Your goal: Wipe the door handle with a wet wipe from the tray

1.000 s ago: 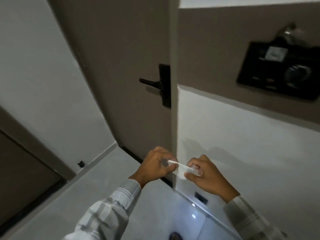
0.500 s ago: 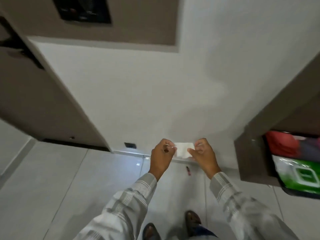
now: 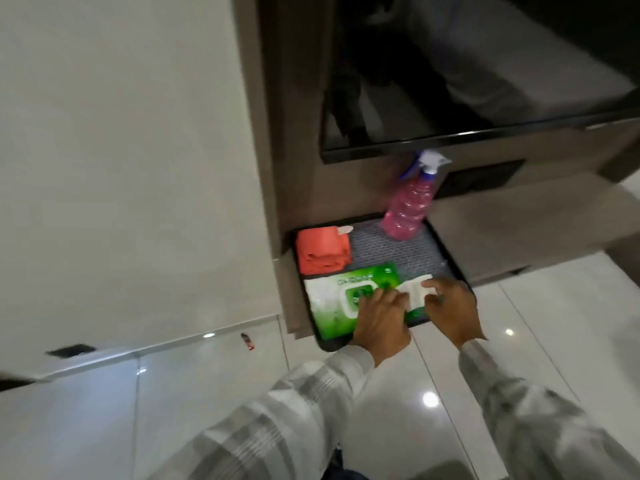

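Observation:
A small folded white wet wipe point(image 3: 414, 289) is pinched between both hands, right over the black tray point(image 3: 446, 251). My left hand point(image 3: 379, 317) grips its left end and lies partly on top of the green and white wet wipe pack point(image 3: 332, 299) in the tray. My right hand point(image 3: 453, 310) grips the wipe's right end above the tray's front right corner. The tray sits on a low brown shelf. The door handle is out of view.
In the tray also lie a folded orange cloth point(image 3: 323, 249) at the back left and a pink spray bottle point(image 3: 410, 207) at the back right. A dark screen point(image 3: 450, 98) hangs above. White wall to the left, glossy white floor tiles point(image 3: 207, 393) below.
The view swung right from the door and handle past the white wall to the tray. Both hands carried the wipe along and now hold it over the tray and the wipe pack.

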